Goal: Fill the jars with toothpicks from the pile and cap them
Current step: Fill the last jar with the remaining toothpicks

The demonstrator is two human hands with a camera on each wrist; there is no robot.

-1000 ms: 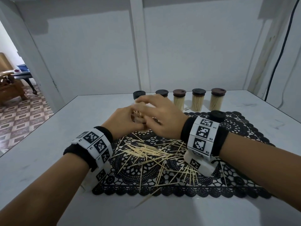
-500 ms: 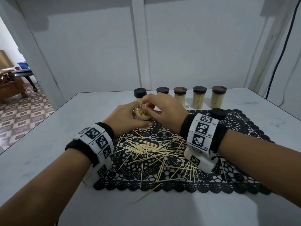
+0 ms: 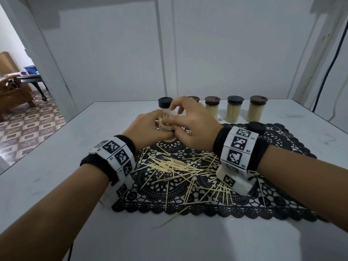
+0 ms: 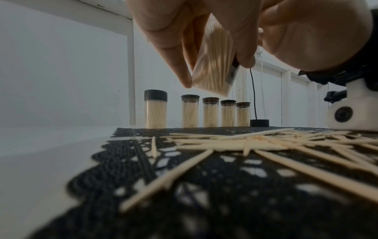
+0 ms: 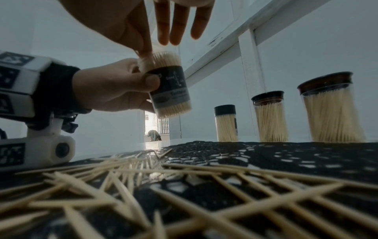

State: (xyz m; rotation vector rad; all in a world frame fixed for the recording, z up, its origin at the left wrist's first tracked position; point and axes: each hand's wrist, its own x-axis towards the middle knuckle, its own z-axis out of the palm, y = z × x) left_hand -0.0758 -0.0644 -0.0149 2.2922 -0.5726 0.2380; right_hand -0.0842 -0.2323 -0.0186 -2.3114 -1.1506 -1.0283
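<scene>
Head view: left hand (image 3: 148,127) grips an uncapped, tilted jar (image 3: 165,127) above the black lace mat (image 3: 282,185); right hand (image 3: 194,127) pinches toothpicks at its mouth. Loose toothpick pile (image 3: 180,168) on mat, nearer. Five capped jars (image 3: 233,111) on surface (image 3: 47,176) beyond mat; spare cap (image 3: 256,127) at mat's far edge.
</scene>
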